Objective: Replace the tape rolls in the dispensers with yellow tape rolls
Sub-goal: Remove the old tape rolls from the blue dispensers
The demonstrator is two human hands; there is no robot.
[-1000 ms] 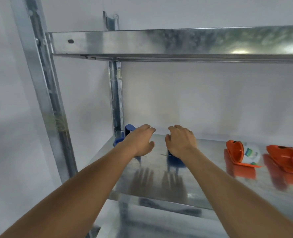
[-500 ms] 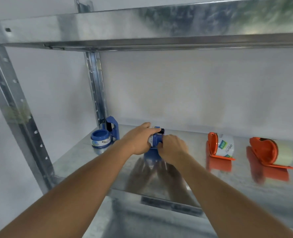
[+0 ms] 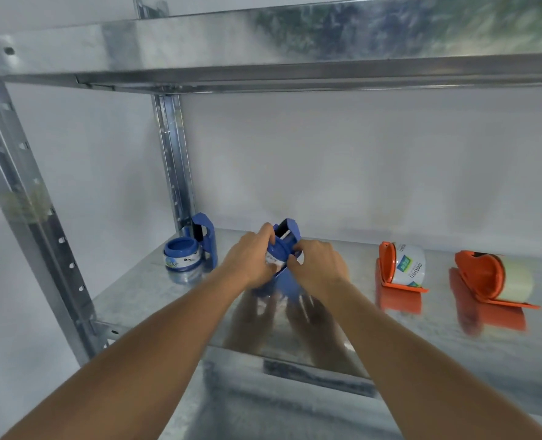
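Blue dispenser: lifted just off the metal shelf, tilted, black slot up, roll inside looks clear, partly hidden | left hand: fingers curled round its left side | right hand: pinching its right edge

Four tape dispensers stand in a row on the shelf: first dispenser at far left by the rear post, second dispenser beside it between both hands, third dispenser and fourth dispenser to the right.
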